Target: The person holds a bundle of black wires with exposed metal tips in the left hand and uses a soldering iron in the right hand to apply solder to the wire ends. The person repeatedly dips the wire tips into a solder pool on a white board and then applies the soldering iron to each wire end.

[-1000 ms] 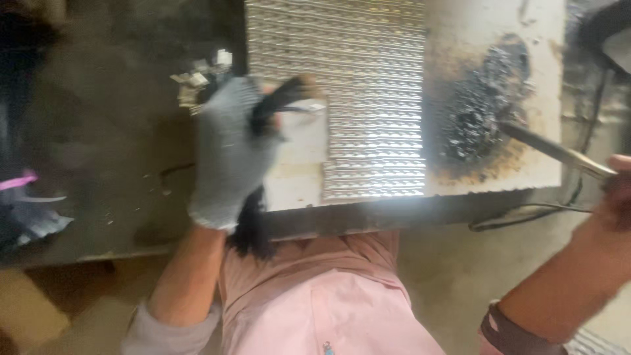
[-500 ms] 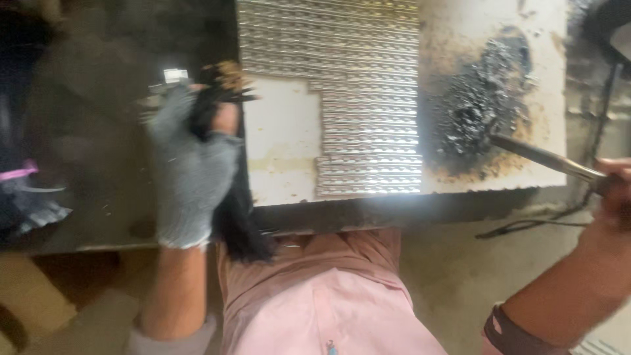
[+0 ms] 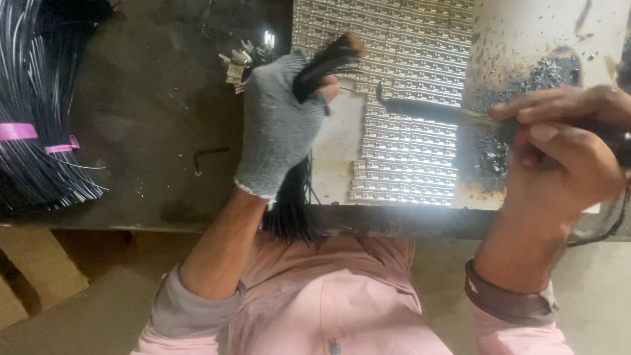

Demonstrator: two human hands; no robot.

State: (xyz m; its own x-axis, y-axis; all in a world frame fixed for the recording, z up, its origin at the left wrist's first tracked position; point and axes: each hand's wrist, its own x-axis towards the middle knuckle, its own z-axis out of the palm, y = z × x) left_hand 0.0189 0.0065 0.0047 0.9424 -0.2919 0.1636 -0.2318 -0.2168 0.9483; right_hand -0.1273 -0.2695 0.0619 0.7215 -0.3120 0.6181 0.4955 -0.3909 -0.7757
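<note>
A dark, stained worktop (image 3: 151, 131) fills the upper part of the view, its surface dull and scuffed, with a worn front edge (image 3: 407, 227) running across the middle. On the right a pale board (image 3: 539, 26) lies on it, blotched with black scorched residue. Below the edge the floor (image 3: 85, 315) is grey and dusty, and a tan cardboard piece (image 3: 36, 260) rests at the lower left. The light is dim and even.
</note>
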